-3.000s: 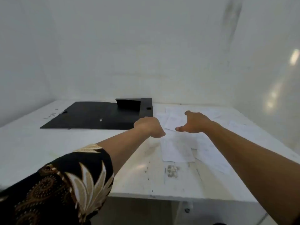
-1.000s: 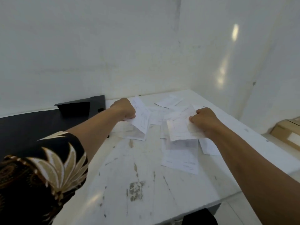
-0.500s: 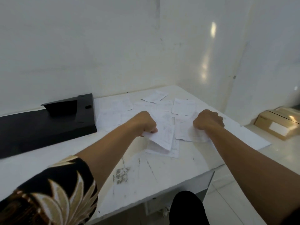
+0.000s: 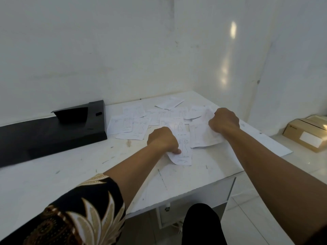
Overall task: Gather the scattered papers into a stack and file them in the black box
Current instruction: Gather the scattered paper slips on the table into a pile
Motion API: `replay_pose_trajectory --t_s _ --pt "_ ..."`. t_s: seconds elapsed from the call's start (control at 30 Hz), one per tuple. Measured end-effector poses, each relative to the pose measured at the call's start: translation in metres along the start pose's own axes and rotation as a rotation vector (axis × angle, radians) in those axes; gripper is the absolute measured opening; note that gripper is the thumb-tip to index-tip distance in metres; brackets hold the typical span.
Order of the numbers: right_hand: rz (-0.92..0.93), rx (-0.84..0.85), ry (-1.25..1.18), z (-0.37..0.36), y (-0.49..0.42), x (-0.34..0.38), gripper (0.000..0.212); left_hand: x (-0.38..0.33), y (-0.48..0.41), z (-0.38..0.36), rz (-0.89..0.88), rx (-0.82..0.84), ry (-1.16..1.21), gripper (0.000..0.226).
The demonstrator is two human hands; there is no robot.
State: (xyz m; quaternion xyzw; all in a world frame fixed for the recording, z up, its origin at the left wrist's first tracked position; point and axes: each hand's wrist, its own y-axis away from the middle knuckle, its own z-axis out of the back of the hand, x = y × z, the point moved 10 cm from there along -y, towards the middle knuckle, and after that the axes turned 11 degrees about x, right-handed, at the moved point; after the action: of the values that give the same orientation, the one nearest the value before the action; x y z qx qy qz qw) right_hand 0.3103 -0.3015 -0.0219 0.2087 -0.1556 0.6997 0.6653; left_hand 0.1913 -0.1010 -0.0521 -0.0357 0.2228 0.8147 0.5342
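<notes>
Nearest, on the white tabletop: left hand, grip closed on a printed slip hanging just in front of the loose papers. Right of those papers: right hand, grip clamped on a larger creased sheet, edge already crumpled. Likely trouble: tearing or further creasing from fist-tight holds; sheets near the tabletop's right edge sliding off if swept sideways. Beyond both hands, papers fanned and overlapping, not yet stacked. Left of the papers, just beside them: black box, lying open, no paper visible inside.
</notes>
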Motion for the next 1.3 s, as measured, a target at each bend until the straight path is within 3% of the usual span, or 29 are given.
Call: replay_pose_trajectory --t_s 0.23,0.43,0.6,0.7,0.77,0.9,1.0,1.3 --pt "0.028 -0.009 0.002 0.021 0.001 0.020 0.012 0.012 0.000 0.014 0.021 -0.050 0.027 0.031" --pt "0.093 -0.029 0.046 0.035 0.003 0.054 0.015 0.049 0.008 0.069 0.048 -0.123 0.007 0.029" --pt "0.138 0.014 -0.181 0.016 0.000 0.080 0.040 0.094 -0.001 0.098 0.109 -0.206 0.203 0.027" --pt "0.102 0.160 -0.264 -0.028 -0.001 0.087 0.027 0.117 -0.006 0.101 0.139 -0.229 0.296 0.022" --pt "0.052 0.194 -0.247 -0.053 0.000 0.087 0.032 0.132 -0.009 0.099 0.157 -0.235 0.337 0.019" --pt "-0.042 0.196 -0.115 -0.082 -0.003 0.086 0.025 0.158 -0.013 0.098 0.179 -0.260 0.370 0.009" --pt "-0.070 0.183 -0.035 -0.091 -0.002 0.092 0.013 0.175 -0.016 0.103 0.201 -0.289 0.377 0.019" --pt "-0.041 0.165 0.044 -0.095 -0.007 0.105 0.010 0.188 -0.031 0.105 0.202 -0.272 0.395 0.025"
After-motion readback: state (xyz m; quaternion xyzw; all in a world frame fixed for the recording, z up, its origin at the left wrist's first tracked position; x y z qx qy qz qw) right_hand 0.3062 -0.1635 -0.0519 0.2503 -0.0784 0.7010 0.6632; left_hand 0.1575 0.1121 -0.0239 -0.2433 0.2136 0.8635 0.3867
